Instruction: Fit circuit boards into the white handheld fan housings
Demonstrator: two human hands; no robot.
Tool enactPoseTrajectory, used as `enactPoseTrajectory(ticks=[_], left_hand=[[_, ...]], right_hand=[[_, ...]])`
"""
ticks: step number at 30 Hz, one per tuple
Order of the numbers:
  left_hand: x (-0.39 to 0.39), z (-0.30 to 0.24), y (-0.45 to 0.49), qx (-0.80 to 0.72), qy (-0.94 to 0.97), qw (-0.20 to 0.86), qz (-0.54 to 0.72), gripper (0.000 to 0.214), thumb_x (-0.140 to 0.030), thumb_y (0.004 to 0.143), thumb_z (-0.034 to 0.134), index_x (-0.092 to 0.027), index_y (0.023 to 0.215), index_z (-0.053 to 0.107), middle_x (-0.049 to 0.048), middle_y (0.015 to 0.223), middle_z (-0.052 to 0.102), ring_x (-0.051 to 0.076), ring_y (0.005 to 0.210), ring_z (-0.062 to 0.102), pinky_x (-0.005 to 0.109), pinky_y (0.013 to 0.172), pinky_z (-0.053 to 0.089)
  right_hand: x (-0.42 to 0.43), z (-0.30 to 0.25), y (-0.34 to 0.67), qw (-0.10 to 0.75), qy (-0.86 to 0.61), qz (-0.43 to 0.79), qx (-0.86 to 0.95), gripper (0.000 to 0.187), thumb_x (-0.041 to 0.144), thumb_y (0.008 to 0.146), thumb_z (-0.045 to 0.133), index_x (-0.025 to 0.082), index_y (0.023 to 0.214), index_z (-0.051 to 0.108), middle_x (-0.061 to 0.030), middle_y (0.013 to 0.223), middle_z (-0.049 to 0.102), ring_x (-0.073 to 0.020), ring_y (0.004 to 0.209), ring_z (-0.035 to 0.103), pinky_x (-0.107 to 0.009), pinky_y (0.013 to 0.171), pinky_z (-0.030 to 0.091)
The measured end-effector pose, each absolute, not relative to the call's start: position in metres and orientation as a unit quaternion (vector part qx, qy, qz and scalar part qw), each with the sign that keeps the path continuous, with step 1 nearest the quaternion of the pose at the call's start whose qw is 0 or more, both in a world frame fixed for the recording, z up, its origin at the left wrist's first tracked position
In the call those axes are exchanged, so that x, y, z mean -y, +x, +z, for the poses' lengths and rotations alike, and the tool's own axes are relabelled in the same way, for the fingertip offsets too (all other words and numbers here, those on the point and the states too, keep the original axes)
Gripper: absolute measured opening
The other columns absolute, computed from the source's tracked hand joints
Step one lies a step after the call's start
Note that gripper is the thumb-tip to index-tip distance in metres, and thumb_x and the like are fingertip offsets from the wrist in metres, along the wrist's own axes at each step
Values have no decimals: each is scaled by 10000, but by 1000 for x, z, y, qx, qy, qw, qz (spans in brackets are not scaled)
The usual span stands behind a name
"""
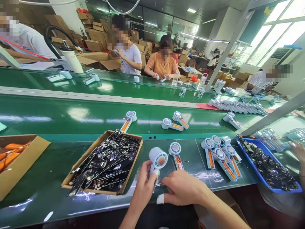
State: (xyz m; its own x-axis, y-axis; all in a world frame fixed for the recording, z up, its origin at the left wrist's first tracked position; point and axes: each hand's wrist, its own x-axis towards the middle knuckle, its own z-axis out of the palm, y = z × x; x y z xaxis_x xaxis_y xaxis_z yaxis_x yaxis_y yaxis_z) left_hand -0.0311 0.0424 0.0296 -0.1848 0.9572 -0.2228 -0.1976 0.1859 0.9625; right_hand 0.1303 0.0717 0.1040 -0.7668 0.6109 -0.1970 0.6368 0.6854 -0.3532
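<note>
My left hand (144, 186) is closed around the handle of a pale blue handheld fan (158, 158), its round head pointing up. At the lower part of that handle, my right hand (183, 189) has its fingers curled in; something thin shows at the fingertips, too small to name. A white cover sits on one of its digits. Just beyond lies another fan (175, 149) with its handle open, showing an orange battery and wires. Left of my hands is a cardboard tray (132, 168) heaped with black circuit boards (107, 159).
Several open fans (219, 152) are grouped at right beside a blue tray (259, 178) of boards, near another person's hand (297, 149). A cardboard box (28, 165) of orange batteries stands left. Beyond runs a green conveyor belt (100, 108) carrying fans; people sit across it.
</note>
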Motion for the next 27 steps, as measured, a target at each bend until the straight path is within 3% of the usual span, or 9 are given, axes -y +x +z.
enactPoseTrajectory(ticks=[3, 6, 8, 12, 16, 19, 23, 27], left_hand=[[-41, 34, -32, -502, 300, 615, 529, 360, -422, 791, 677, -210, 1078, 636, 57, 994, 733, 258, 918, 683, 335, 766, 527], [-38, 36, -33, -444, 255, 667, 541, 409, -463, 803, 657, -207, 1120, 622, 59, 1037, 730, 270, 982, 674, 361, 812, 537], [-35, 37, -32, -425, 251, 678, 545, 413, -441, 801, 679, -215, 1140, 615, 60, 1100, 725, 277, 1080, 654, 370, 900, 521], [-30, 33, -26, -453, 305, 632, 550, 469, -396, 792, 740, -228, 1203, 591, 79, 1217, 704, 285, 1223, 609, 366, 1032, 458], [-32, 29, -20, -493, 348, 595, 531, 504, -474, 783, 743, -218, 1188, 587, 102, 1184, 715, 302, 1194, 636, 381, 1016, 473], [-35, 31, -17, -530, 358, 553, 534, 422, -481, 822, 684, -221, 1146, 605, 68, 1033, 728, 266, 1005, 684, 353, 889, 519], [-39, 38, -15, -569, 354, 509, 540, 202, -412, 812, 647, -247, 929, 648, -12, 727, 634, 196, 720, 618, 269, 627, 486], [-44, 38, -15, -552, 295, 568, 534, 240, -426, 778, 670, -242, 933, 667, -43, 664, 611, 150, 608, 560, 248, 579, 453]], right_hand=[[-74, 86, 127, -63, 340, -395, -851, 266, 287, 943, 583, 172, 705, 603, 5, 621, 613, -126, 563, 567, -224, 553, 347], [-70, 61, 122, -161, 387, -603, -679, 537, 544, 990, 478, 179, 602, 548, 38, 483, 488, -88, 438, 433, -206, 473, 322], [-65, 48, 119, -218, 397, -667, -591, 666, 701, 951, 445, 190, 527, 497, 48, 425, 430, -71, 394, 355, -208, 433, 270], [-56, 36, 114, -297, 380, -717, -503, 718, 782, 890, 475, 205, 465, 435, 57, 367, 385, -55, 343, 307, -213, 399, 222], [-54, 40, 112, -334, 394, -707, -483, 697, 799, 861, 500, 213, 492, 427, 69, 360, 378, -52, 320, 293, -205, 373, 219], [-48, 46, 111, -374, 416, -670, -488, 605, 745, 893, 518, 205, 624, 481, 87, 420, 406, -51, 340, 283, -194, 370, 214], [-32, 45, 112, -434, 441, -583, -526, 375, 567, 929, 621, 201, 991, 570, 37, 666, 596, -104, 546, 527, -195, 488, 399], [-21, 30, 116, -464, 481, -442, -598, 318, 370, 1003, 545, 215, 1279, 576, -75, 1014, 736, -183, 861, 697, -263, 720, 563]])
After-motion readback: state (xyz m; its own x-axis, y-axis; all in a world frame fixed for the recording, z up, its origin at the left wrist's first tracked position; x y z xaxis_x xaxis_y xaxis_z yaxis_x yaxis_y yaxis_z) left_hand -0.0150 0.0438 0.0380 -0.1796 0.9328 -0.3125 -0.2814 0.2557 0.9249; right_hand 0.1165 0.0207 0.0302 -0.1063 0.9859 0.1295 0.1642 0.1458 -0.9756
